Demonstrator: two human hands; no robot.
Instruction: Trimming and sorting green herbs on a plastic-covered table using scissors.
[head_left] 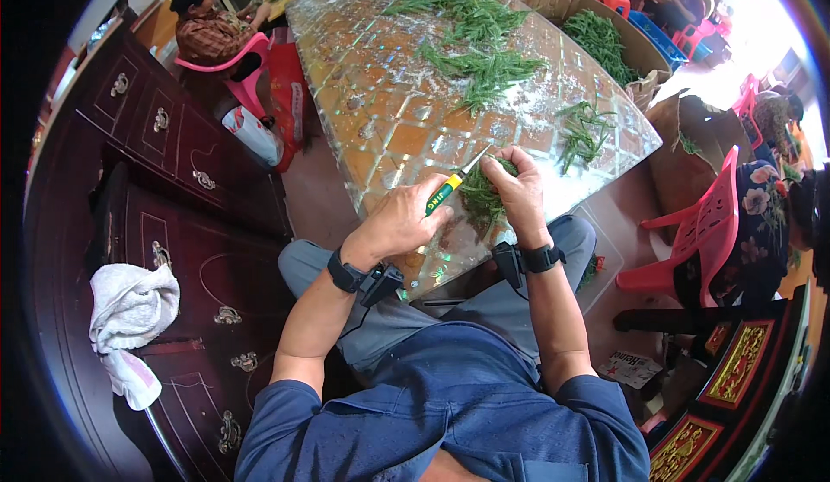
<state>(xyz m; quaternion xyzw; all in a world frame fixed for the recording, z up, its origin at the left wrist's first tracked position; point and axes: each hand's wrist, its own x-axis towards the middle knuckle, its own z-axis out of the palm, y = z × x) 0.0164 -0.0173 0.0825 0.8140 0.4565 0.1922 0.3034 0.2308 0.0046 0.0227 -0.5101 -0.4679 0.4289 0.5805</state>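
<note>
In my left hand [402, 218] is a slim tool [443, 195] with a green and yellow handle and a pointed metal tip; its exact kind is not clear. The fingers close round its handle, and the tip points up to the right. My right hand [519, 190] pinches green sprigs [482, 190] close to that tip, thumb against fingers. Part of the bunch hangs between my hands, over the near corner of the table [380, 127]. What lies right at the tip is too small to make out.
Green leafy piles [484, 67] lie across the table, with a smaller pile [584, 132] to the right. A cardboard box [653, 41] of greens stands beyond. Dark drawers [203, 266] flank my left; a pink chair [692, 231] is at right. Another person [212, 32] sits far left.
</note>
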